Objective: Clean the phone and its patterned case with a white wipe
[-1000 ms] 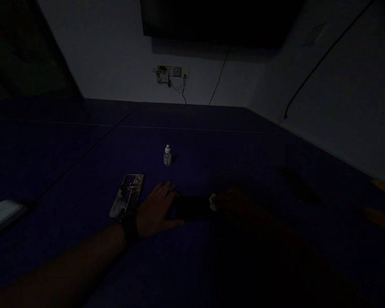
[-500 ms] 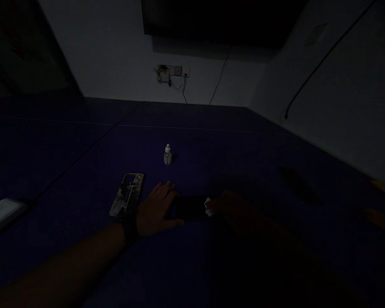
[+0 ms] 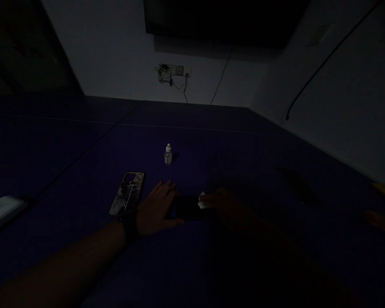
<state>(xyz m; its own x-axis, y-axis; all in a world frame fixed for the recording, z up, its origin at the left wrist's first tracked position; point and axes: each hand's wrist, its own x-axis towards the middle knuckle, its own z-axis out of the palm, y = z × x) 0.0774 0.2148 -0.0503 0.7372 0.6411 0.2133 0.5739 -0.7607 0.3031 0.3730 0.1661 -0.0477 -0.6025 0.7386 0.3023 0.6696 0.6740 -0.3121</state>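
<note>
A dark, flat phone point(image 3: 189, 208) lies on the purple surface between my two hands. My left hand point(image 3: 155, 210), with a black watch on its wrist, rests at the phone's left end; thumb and index finger bracket its lower and upper edges while the other fingers stretch over the surface. A small white wipe point(image 3: 202, 201) is pressed on the phone's top under the fingers of my right hand point(image 3: 223, 203), which is mostly in shadow. Beyond them stands a small dropper bottle point(image 3: 168, 155) with a white cap. Left of my left hand lies a patterned phone case point(image 3: 128, 193).
A white box point(image 3: 4, 211) lies at the far left. On the right is a dark flat object point(image 3: 298, 186), hard to make out. Part of another person's hand point(image 3: 380, 220) shows at the right edge. Wall sockets point(image 3: 176, 70) and a dark screen point(image 3: 224, 21) are behind.
My right hand has slid left along the phone with the wipe. My left hand has stayed in place. The view has shifted slightly.
</note>
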